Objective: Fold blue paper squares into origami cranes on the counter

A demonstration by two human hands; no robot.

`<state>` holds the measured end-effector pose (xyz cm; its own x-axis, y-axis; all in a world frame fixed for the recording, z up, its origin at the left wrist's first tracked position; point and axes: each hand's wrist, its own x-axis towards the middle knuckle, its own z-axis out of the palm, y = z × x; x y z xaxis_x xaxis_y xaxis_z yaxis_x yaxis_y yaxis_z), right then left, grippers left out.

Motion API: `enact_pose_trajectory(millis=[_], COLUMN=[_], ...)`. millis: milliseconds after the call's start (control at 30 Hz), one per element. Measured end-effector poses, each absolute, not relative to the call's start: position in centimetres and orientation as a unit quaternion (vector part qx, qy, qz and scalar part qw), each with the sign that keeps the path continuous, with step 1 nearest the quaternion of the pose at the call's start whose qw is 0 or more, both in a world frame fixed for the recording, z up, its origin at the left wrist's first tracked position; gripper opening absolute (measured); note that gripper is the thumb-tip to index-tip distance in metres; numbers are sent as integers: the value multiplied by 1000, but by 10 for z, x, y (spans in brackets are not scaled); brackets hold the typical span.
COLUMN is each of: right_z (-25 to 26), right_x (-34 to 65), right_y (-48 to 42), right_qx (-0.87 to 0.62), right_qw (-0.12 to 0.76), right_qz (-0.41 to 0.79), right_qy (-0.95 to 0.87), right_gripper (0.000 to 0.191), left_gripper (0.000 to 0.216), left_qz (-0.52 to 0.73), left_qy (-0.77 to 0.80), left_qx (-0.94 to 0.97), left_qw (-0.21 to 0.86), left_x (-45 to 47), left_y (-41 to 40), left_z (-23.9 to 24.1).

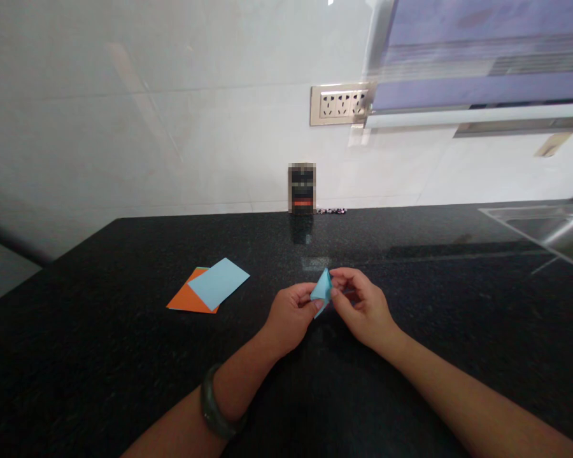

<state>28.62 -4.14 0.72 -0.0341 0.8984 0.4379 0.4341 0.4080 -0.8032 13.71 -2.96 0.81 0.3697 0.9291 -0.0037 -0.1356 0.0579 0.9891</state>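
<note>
Between my two hands is a small piece of folded light-blue paper (321,289), held just above the dark countertop. My left hand (291,315) pinches its lower left part, the thumb lying over the front. The fingertips of my right hand (363,305) press on the right edge of the paper, near its pointed top. To the left on the counter lie a flat light-blue sheet (222,283) and, partly beneath it, an orange sheet (188,299).
The black speckled countertop (100,356) runs back to a tiled wall. A dark blurred-out object (302,189) stands against the wall with a beaded strand (333,211) beside it. A metal sink (554,229) is at the right. Wall sockets (344,104) sit above.
</note>
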Motion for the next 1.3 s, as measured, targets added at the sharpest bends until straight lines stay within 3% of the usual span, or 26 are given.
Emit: enact_pose_trajectory(millis=[233, 433, 733, 933, 1300], right_z=[0, 4, 8, 8, 10], right_x=[288, 290, 291, 292, 289], right_y=[-38, -36, -34, -34, -33], right_qx=[-462, -509, -472, -471, -480], right_qw=[532, 482, 486, 493, 491], right_qz=[301, 183, 90, 93, 132], right_qy=[-643, -689, -730, -726, -715], right_gripper=[12, 10, 21, 20, 5], left_gripper=[20, 22, 34, 29, 29], left_qz=[424, 425, 427, 437, 445], left_qy=[387, 390, 355, 378, 390], left_qx=[486, 517, 597, 626, 606], left_qw=[659, 632, 579, 524, 531], left_x=[135, 136, 137, 136, 138], left_y=[-29, -29, -29, -29, -28], left_z=[7, 8, 6, 9, 5])
